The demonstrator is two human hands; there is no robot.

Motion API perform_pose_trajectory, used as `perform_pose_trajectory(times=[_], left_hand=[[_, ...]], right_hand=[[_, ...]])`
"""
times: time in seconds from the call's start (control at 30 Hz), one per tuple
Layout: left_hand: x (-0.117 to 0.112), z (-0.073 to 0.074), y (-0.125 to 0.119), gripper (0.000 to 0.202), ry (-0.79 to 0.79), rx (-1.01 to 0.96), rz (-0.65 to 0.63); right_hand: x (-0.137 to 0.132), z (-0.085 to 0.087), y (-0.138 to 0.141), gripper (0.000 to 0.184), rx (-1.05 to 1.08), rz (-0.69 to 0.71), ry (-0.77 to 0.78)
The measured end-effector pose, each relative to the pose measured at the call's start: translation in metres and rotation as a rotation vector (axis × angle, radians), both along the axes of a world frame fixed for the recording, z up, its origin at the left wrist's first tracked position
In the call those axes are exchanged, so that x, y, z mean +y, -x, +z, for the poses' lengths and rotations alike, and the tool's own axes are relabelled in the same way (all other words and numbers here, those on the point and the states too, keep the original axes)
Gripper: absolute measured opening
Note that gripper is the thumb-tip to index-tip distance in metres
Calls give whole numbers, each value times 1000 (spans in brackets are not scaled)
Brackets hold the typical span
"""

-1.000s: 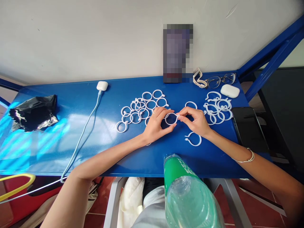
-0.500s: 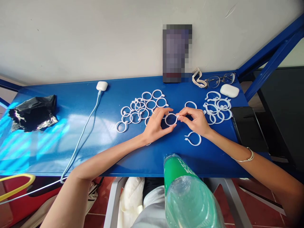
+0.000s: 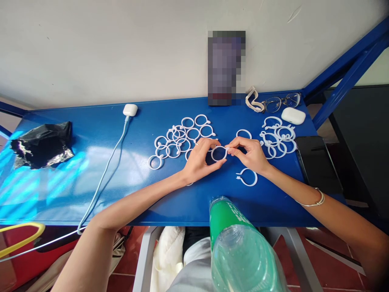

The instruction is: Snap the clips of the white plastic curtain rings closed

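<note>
Ring [image 3: 219, 161], tab [image 3: 227, 149] toward right hand [image 3: 251, 155]

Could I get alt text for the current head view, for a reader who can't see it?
A person's right hand pinches one side of a white ring above a blue table, while the left hand curves its thumb and fingers around it. Loose rings lie in clusters to either side, and a green-labelled bottle is in the foreground.

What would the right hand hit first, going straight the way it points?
Past the ring it pinches, the right hand would probably meet the left hand first, though depth is unclear.
</note>
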State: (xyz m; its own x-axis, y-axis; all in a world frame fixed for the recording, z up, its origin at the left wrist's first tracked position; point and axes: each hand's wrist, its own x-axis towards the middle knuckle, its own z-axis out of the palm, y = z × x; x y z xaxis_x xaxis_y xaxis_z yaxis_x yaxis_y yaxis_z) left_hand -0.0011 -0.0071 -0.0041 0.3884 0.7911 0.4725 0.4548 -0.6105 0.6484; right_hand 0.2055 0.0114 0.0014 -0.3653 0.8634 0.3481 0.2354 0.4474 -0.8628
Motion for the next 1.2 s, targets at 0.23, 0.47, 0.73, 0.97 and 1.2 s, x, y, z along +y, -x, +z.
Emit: perform_pose_trajectory(times=[0.23, 0.47, 0.73, 0.97, 1.2], left_hand=[[0, 0, 0, 26, 2, -11, -6], [0, 2, -1, 25, 0, 5, -22], [2, 2, 0, 24, 111, -25, -9], [3, 2, 0, 21, 102, -13, 10], [1, 3, 0, 15, 25, 58, 170]], right_hand=[[0, -1, 0, 27, 8, 10, 5], [0, 1, 1, 27, 6, 19, 11], [0, -5, 0, 18, 32, 2, 32], [-4, 1, 2, 9, -22, -34, -38], [-9, 3, 2, 16, -94, -57, -221]])
